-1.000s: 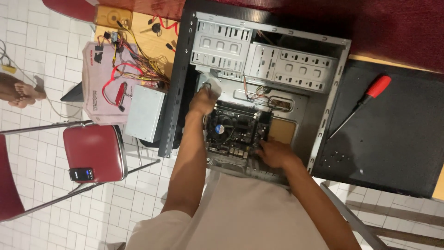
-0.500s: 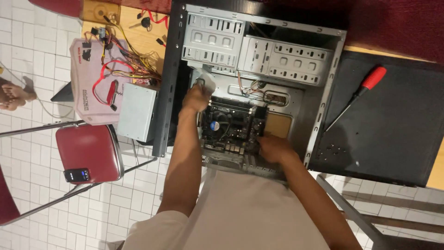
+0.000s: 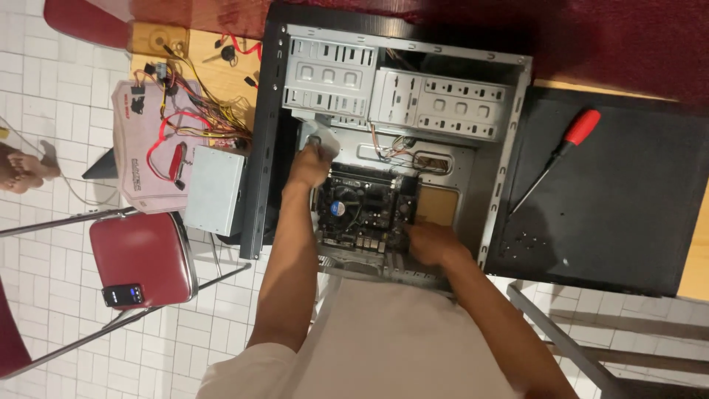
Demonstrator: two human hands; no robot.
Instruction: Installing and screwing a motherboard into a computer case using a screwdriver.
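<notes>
I see the open computer case point(image 3: 517, 148) lying on its side on the worktop point(image 3: 694, 258), its steel walls closing tight around my hands. My left hand point(image 3: 309, 164) is clamped on a pale cloth point(image 3: 319, 138) near the case's left wall, just above the motherboard point(image 3: 365, 210). My right hand point(image 3: 432, 244) rests at the board's lower right corner; I cannot tell if its fingers are closed. The board lies flat in the case bottom, near square. Right of the case, the black side panel point(image 3: 613, 222) gives free room; on it a red-handled screwdriver point(image 3: 554, 159) points down-left. At left, a pink bag point(image 3: 140, 155) with dark print lies beside a grey power supply point(image 3: 214, 188).
</notes>
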